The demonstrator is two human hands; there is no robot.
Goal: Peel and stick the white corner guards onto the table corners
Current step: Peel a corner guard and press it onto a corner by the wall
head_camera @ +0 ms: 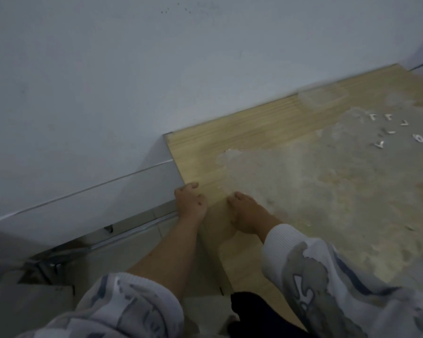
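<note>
The light wooden table (242, 132) stands against the wall, its far left corner (168, 136) bare. My left hand (191, 203) is at the table's left edge, with its fingers curled over that edge. Whether anything lies under those fingers is hidden. Just to its right, my right hand (246, 213) rests on the tabletop, fingers bent with the tips touching the wood. Several small white corner guards (388, 130) lie loose on the far right of the table, well away from both hands.
A crumpled clear plastic bag (320, 98) lies near the wall at the back of the table. The pale wall (108, 81) runs along the table's far side. A white skirting (95, 206) and tiled floor (132, 242) are to the left of the table.
</note>
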